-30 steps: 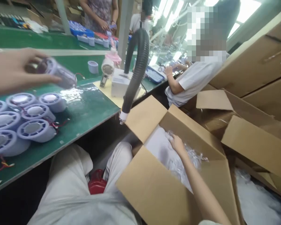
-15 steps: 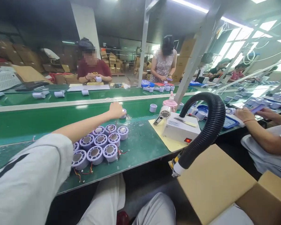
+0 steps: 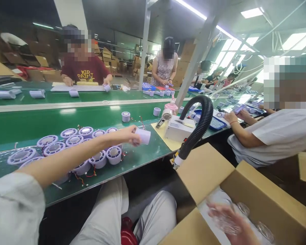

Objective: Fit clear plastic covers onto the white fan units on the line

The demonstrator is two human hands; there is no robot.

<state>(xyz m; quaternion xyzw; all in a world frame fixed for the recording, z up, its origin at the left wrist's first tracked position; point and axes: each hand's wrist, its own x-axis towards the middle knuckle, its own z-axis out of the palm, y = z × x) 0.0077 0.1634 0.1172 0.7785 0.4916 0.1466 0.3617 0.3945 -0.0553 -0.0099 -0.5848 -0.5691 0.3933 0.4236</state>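
Observation:
My left hand [image 3: 134,135] grips a lavender cylindrical part [image 3: 143,136], tipped on its side above the green bench. Below and left of that arm, several round lavender parts [image 3: 114,155] with vented tops and thin wires stand close together. My right hand [image 3: 231,221] is low at the right, inside an open cardboard box [image 3: 265,200], and blurred by motion. Its fingers are around a clear plastic piece [image 3: 226,225]. Similar clear pieces [image 3: 265,232] lie beside it in the box.
A white machine [image 3: 180,129] with a black ribbed hose [image 3: 206,112] stands on the bench. A lone lavender part [image 3: 125,116] sits on the green belt [image 3: 97,117]. Co-workers sit across and at the right. A metal post [image 3: 193,61] rises behind the machine.
My left hand has lifted a lavender part and moved towards me. My right hand has come into view in the box. The view has turned right, showing more of the box and the right co-worker.

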